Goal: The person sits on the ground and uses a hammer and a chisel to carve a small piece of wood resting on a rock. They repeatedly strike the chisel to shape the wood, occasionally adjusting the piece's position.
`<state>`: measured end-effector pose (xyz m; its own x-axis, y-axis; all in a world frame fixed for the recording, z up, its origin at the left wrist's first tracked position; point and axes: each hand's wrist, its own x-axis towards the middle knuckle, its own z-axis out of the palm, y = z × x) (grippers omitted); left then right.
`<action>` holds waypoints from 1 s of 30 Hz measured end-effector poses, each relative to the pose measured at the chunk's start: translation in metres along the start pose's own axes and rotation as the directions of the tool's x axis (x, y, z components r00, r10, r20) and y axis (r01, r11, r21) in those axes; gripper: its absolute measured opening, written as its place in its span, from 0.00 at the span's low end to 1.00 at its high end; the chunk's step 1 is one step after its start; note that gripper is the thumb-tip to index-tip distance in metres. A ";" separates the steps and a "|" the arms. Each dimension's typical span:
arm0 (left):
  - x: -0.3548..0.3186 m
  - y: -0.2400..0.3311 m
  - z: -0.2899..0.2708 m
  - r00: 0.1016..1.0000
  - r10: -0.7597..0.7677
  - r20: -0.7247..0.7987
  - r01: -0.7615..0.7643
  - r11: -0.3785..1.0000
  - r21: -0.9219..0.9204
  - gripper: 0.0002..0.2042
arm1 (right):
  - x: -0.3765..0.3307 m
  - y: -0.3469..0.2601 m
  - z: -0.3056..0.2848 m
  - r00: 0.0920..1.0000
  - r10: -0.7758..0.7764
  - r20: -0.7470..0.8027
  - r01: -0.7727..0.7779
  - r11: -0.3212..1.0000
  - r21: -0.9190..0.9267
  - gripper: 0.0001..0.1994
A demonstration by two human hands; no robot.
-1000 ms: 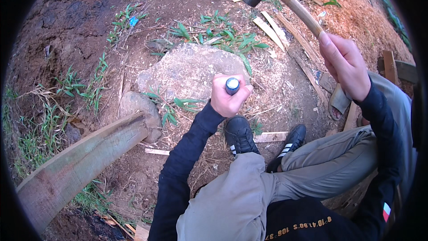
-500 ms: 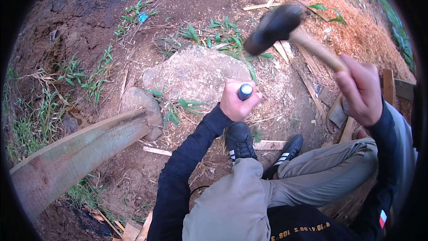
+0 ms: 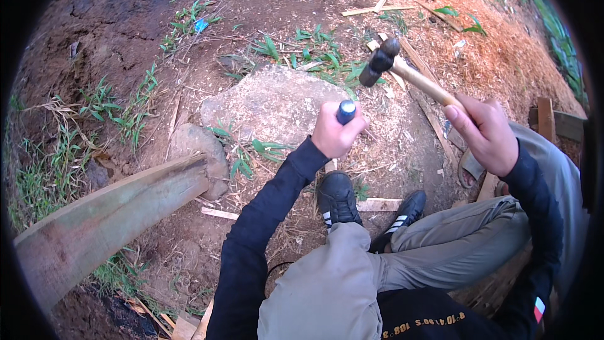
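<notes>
Hammer [image 3: 419, 80] gripped in right hand [image 3: 484, 133] has dropped lower, left hand [image 3: 335, 133] still clenched around a blue handle [image 3: 346, 111].

Black sleeves [image 3: 259, 223] — khaki-grey trousers [image 3: 324, 277].

I see the right hand [image 3: 483, 131] has brought the hammer [image 3: 416, 78] lower, its head nearer the blue tool [image 3: 345, 112].

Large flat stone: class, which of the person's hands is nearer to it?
The left hand, gripping a blue handle, overlaps the large flat stone's lower right edge in this view. The right hand, holding a hammer, is farther off to the right.
</notes>
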<state>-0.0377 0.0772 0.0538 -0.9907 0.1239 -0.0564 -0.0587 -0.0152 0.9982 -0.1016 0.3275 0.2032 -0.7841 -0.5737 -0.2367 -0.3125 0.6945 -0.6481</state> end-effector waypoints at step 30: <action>0.008 -0.023 0.007 0.999 -0.001 0.036 0.000 1.000 0.015 0.12 | 0.024 0.009 -0.028 0.984 0.176 -0.040 -0.174 0.984 0.045 0.20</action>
<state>-0.0436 0.0860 0.0302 -0.9857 0.1591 -0.0563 -0.0571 -0.0005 0.9984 -0.1383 0.3326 0.2121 -0.8479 -0.4244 -0.3178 -0.1466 0.7637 -0.6287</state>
